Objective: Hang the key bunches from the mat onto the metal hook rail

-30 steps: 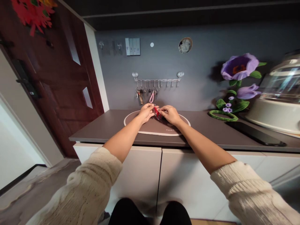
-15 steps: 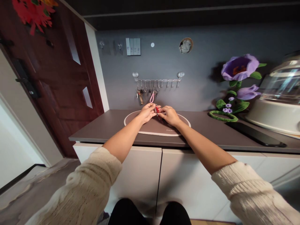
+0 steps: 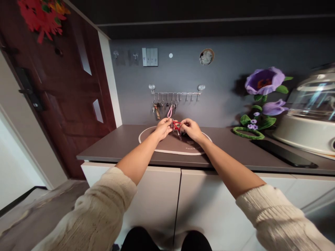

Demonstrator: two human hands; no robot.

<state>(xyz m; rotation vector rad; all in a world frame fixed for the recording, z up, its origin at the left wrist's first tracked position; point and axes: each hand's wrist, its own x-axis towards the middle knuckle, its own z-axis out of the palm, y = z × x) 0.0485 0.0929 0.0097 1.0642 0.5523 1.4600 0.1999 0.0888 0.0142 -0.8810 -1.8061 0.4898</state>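
Both hands are raised over the oval brown mat (image 3: 167, 148) with a pale rim. My left hand (image 3: 164, 128) pinches a small bunch of keys (image 3: 179, 134) at its metal ring. Between the hands stretches a red cord (image 3: 176, 124) joined to the keys, and my right hand (image 3: 192, 129) pinches its right end. At least one key dangles below the cord; finer details are too small to make out. Just behind the hands, the hook rail (image 3: 178, 93) on the wall carries several key bunches and a pink strap (image 3: 170, 111) on its left hooks.
A purple plush flower (image 3: 264, 82) stands on the counter (image 3: 102, 146) at the right. In front of it lies a black phone (image 3: 285, 153), beside a white appliance with a clear dome (image 3: 311, 122). A dark red door (image 3: 70, 104) is at the left.
The hands have drawn slightly apart, and the red cord now shows stretched between them. The keys hang more visibly below. The camera view has tilted up a little.
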